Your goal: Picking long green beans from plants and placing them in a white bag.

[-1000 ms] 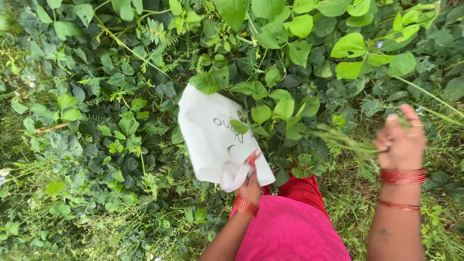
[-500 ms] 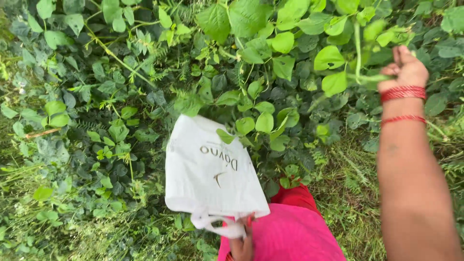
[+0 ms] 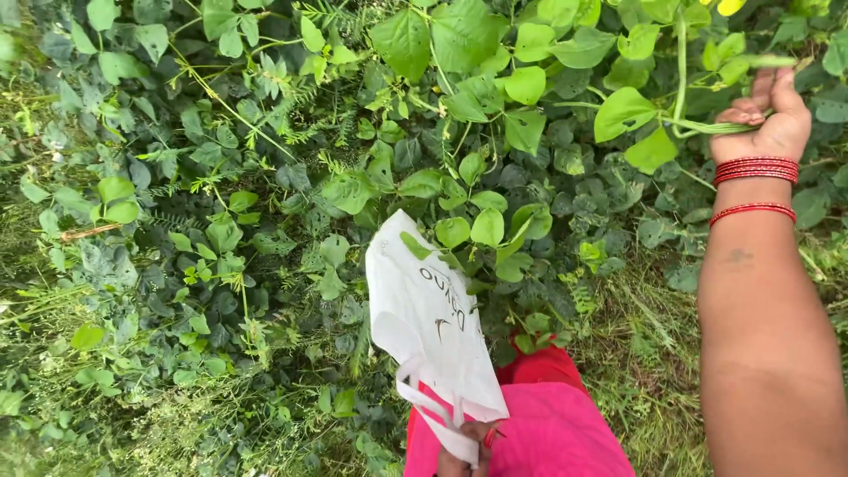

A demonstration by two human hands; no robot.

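**In the Bean Patch: One Hand in the Vines, One on the Bag**

Across the whole view spreads a thick tangle of leafy green vines (image 3: 371,150), broad three-part leaves crowding over one another, with thinner grass (image 3: 645,353) showing through at the lower right and along the left edge. Against all that green, the person's bright pink garment (image 3: 548,433) fills the bottom middle of the picture.

Next in size is the white plastic bag (image 3: 433,327), which hangs low in the middle, just above the pink cloth, its body tilted up into the leaves and its handles gathered at the bottom. The left hand (image 3: 468,442) sits at the very lower edge, fingers closed around those handles; only part of it shows.

The right arm reaches up along the right side, wearing red bangles (image 3: 755,170) at the wrist. The right hand (image 3: 770,115) is at the top right, well apart from the bag, its fingers curled shut around a long green bean pod and stems (image 3: 707,125) that run off to the left among the leaves
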